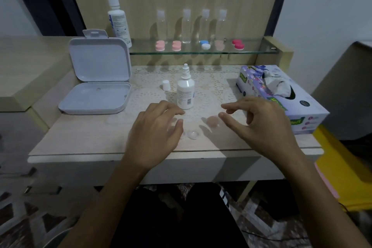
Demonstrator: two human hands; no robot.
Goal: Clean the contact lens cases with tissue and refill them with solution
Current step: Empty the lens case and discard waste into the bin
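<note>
Both hands hover low over the front of the table (80, 143), palms down, and neither holds anything. The left hand (155, 133) has its fingers loosely spread and only slightly bent, its fingertips just above a clear contact lens case (192, 134) that lies open on the tabletop; part of that case is hidden under the fingers, so how many wells show cannot be told. The right hand (259, 125) is relaxed, thumb and forefinger apart and pointing left, close to a pale pinkish cap (213, 121) that seems to be one of the case lids, though blur makes that uncertain. Just behind the hands a small solution bottle (185, 90) stands upright on a lace mat (213, 86), its nozzle bare, and its white cap (166, 85) stands just to its left. A tissue box (281, 100) lies at the right, a tissue poking from its slot. At the left an open white plastic box (96, 78) rests with its lid raised. On the glass shelf (251, 51) behind are a tall solution bottle (118, 20), 4 clear empty bottles (186, 26) and 5 coloured lens cases (176, 45) in pink, blue-and-white and red
</note>
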